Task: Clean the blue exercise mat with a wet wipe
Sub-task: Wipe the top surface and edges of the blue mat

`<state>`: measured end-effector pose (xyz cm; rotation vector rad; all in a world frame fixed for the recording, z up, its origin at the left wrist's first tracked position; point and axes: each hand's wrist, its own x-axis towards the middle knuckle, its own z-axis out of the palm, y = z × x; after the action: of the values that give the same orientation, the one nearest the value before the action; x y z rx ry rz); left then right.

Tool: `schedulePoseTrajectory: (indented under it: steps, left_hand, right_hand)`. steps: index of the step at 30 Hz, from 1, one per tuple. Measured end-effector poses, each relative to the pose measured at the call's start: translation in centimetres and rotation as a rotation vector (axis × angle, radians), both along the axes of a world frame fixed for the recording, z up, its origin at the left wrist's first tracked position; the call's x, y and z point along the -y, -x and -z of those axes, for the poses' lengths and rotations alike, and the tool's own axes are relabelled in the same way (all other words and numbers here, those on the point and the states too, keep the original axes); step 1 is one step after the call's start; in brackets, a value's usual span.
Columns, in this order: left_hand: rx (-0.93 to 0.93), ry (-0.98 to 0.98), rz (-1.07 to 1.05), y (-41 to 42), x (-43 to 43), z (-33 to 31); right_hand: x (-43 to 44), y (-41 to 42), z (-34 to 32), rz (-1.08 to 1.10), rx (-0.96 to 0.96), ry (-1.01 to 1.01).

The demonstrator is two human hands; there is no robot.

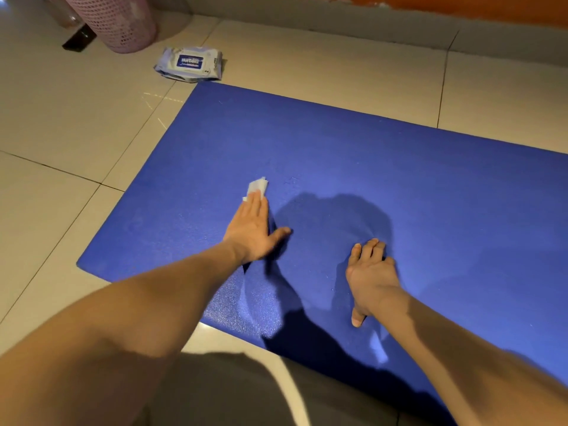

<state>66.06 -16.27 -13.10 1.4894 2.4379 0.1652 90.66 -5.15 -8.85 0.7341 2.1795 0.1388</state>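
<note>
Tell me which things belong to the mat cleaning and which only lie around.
For the job: blue mat, wet wipe under the left hand, right hand on the mat, pack of wipes.
Lying about: pink basket, dark object beside it.

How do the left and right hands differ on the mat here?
The left hand lies flat, fingers straight, pressing the wet wipe onto the blue mat; the right hand touches no wipe. The left hand reaches farther out; the right hand sits nearer the person, fingers bent. Both rest on the mat.
</note>
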Motion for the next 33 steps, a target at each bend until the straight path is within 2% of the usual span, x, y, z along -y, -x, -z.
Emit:
schedulePoseTrajectory:
  steps: [3, 5, 9, 12, 15, 18, 21, 24, 25, 27, 30, 33]
  left_hand:
    - [0.108, -0.115, 0.183, -5.0, -1.6, 0.6]
    - [0.115, -0.061, 0.315, -7.3, -2.4, 0.8]
    - [-0.112, 0.145, 0.437, -5.5, -1.8, 0.4]
    - [-0.218, 0.264, 0.287, -1.2, -1.2, -0.6]
    - [-0.168, 0.385, 0.013, 2.4, -0.8, -1.8]
    - [-0.079, 0.378, -0.141, 3.2, -1.5, -2.3]
    - [-0.042, 0.218, -0.068, 0.9, -3.4, -1.6]
    - [0.084, -0.019, 0.115, -3.0, -5.3, -0.3]
    - [0.119, -0.043, 0.172, -4.5, -5.9, 0.1]
    - [0.143, 0.049, 0.264, -6.7, -6.3, 0.6]
    - [0.008, 0.135, 0.338, -5.9, -5.8, 0.5]
    - [-0.075, 0.142, 0.179, -2.1, -4.9, 0.2]
  right_hand:
    - [0.1, 0.3, 0.1, 0.004, 0.012, -0.006]
    - [0.1, 0.4, 0.1, 0.01, 0.019, -0.009]
    - [0.0, 0.3, 0.1, 0.011, 0.014, -0.007]
    - [-0.1, 0.0, 0.0, 0.0, 0.009, 0.002]
    - [-0.1, 0.0, -0.1, -0.003, 0.013, -0.001]
    - [-0.1, 0.2, 0.0, -0.006, 0.016, -0.001]
    - [0.0, 0.2, 0.1, -0.009, 0.018, -0.008]
    - [0.0, 0.3, 0.2, -0.005, 0.015, -0.01]
    - [0.0, 0.3, 0.2, -0.002, 0.015, -0.009]
    - [0.0, 0.3, 0.1, 0.003, 0.014, 0.001]
    - [-0.1, 0.2, 0.0, 0.004, 0.0, -0.001]
    - [-0.1, 0.0, 0.0, -0.002, -0.005, -0.003]
